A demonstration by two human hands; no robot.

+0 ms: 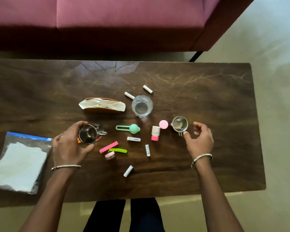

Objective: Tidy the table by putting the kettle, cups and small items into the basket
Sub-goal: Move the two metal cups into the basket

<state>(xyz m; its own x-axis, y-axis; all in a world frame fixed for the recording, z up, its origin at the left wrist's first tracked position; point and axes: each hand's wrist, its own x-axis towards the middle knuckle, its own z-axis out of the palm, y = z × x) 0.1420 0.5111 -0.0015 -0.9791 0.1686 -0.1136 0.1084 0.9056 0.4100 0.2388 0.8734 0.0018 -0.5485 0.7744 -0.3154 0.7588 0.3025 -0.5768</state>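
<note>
Gripping one steel cup (88, 133) in left hand (69, 146), right hand (199, 139) open beside second steel cup (179, 124), five batteries.

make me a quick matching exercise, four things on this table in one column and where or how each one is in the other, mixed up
Things:
1. steel cup
2. second steel cup
3. clear glass
4. zip bag

States:
A. flat at the table's left end
B. gripped by the left hand
C. upright beside the napkin holder
D. just ahead of the open right hand

Pairs: 1-B, 2-D, 3-C, 4-A

two steel cups (88, 133) (180, 124), one glass (142, 106), five batteries (147, 89) (129, 95) (133, 139) (147, 150) (128, 171)
</note>
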